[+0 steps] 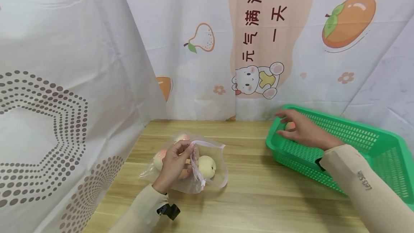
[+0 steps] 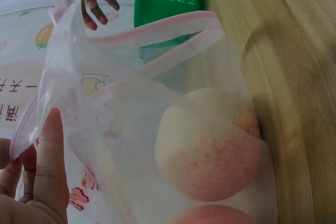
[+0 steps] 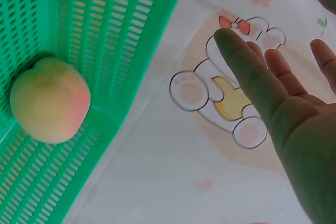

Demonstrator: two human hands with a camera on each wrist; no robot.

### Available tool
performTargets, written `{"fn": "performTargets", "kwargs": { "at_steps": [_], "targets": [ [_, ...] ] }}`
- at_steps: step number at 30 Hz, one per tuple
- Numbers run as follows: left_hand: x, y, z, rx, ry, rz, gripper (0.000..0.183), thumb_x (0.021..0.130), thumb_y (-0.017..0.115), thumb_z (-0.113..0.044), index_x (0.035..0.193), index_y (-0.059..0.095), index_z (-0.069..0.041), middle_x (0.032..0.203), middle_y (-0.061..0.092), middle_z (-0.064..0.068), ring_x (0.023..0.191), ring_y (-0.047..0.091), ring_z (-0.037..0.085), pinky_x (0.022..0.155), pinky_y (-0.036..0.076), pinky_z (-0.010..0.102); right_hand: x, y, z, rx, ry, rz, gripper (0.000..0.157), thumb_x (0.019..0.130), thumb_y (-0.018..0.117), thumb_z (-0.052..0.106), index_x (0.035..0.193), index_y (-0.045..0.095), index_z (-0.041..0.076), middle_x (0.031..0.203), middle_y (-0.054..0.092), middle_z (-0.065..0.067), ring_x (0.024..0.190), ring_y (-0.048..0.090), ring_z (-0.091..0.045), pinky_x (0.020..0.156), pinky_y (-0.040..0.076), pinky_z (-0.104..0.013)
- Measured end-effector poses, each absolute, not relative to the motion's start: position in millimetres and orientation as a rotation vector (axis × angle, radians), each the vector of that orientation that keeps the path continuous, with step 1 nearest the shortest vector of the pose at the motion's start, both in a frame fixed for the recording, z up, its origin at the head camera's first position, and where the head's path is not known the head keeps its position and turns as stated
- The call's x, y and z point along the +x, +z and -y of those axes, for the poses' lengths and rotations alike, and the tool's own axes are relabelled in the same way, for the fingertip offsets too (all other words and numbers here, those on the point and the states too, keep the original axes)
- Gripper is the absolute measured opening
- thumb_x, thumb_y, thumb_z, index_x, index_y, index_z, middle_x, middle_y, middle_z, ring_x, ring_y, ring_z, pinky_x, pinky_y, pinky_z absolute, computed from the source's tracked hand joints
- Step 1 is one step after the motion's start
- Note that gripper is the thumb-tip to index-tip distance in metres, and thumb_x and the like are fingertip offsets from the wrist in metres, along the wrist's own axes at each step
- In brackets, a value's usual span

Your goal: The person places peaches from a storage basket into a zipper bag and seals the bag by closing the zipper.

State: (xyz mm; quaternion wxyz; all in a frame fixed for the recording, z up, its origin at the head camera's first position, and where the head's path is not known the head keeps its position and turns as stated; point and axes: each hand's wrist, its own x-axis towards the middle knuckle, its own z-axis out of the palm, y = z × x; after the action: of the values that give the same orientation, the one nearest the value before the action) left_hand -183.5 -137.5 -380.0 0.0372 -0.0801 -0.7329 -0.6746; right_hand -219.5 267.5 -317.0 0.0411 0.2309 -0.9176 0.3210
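Observation:
My left hand (image 1: 177, 159) pinches the pink-edged rim of a clear zip bag (image 1: 217, 152) between thumb and fingers. The bag lies on the table with its mouth spread toward the right. Several peaches are inside; a pale peach (image 1: 206, 166) sits near the mouth, and a blushed peach (image 2: 210, 145) shows through the plastic in the left wrist view. My right hand (image 1: 299, 128), fingers spread and holding nothing, hovers over the left end of a green basket (image 1: 326, 121). One peach (image 3: 51, 100) rests in the basket's corner, partly hidden by that hand in the head view.
The wooden table (image 1: 245, 197) runs between the bag and the basket. A white printed curtain (image 1: 200, 82) hangs right behind the table, and a dotted cloth (image 1: 64, 82) borders its left side. The basket's raised rim stands along the right.

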Motion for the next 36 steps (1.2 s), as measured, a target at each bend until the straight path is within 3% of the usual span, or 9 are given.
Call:
{"fn": "performTargets", "kwargs": {
  "at_steps": [13, 36],
  "targets": [
    [-185, -381, 135, -0.252, -2.083, 2.257, 0.013, 0.101, 0.06, -0.007, 0.105, 0.064, 0.004, 0.082, 0.061, 0.007, 0.069, 0.062, 0.011, 0.049, 0.055, 0.022, -235, -322, -307, 0.633, 0.923, 2.87, 0.057, 0.099, 0.066, 0.019, 0.144, 0.039, -0.003, 0.137, 0.05, -0.031, 0.12, 0.053, -0.049, 0.093, 0.045, -0.067],
    [-181, -383, 132, -0.27, -2.067, 2.254, 0.01, 0.1, 0.061, -0.006, 0.1, 0.064, 0.004, 0.079, 0.06, 0.008, 0.068, 0.059, 0.011, 0.047, 0.049, 0.018, -257, -346, -347, 0.51, 0.933, 2.969, 0.064, 0.1, 0.064, 0.023, 0.145, 0.032, -0.008, 0.139, 0.04, -0.04, 0.122, 0.044, -0.062, 0.091, 0.045, -0.069]
  ]
}}
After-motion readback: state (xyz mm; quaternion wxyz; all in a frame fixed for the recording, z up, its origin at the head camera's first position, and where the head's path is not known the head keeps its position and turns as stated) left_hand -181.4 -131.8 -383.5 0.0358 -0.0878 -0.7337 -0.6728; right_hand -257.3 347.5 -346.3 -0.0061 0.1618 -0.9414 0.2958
